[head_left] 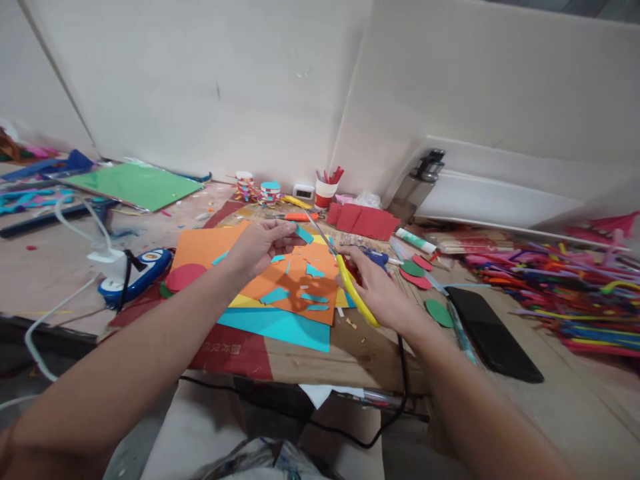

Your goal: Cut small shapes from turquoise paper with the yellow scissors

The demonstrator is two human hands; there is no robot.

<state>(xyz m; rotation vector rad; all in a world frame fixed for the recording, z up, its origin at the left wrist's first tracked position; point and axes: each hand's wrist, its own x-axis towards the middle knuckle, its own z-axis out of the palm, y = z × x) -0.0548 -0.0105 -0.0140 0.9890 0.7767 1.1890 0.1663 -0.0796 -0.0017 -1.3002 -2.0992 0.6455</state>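
Between the thumb and fingers of my left hand [260, 248] is pinched a small piece of blue paper [305, 234]. My right hand [375, 283] is wrapped round the yellow handles of a pair of scissors [356, 293]. The blades point up and away, just right of the blue piece and apart from it. Below both hands lie orange sheets [200, 243] with several blue paper scraps [275, 295] on them. A larger blue sheet [285, 329] sticks out under the orange at the near side.
At the back stand a cup of red sticks [326, 193], two decorated cups and a small digital clock [303, 192]. Red paper pieces [365, 221] lie behind my right hand. A black phone [493, 333] and many pipe cleaners [575, 287] lie right; a blue-and-white power strip [137, 275] sits left.
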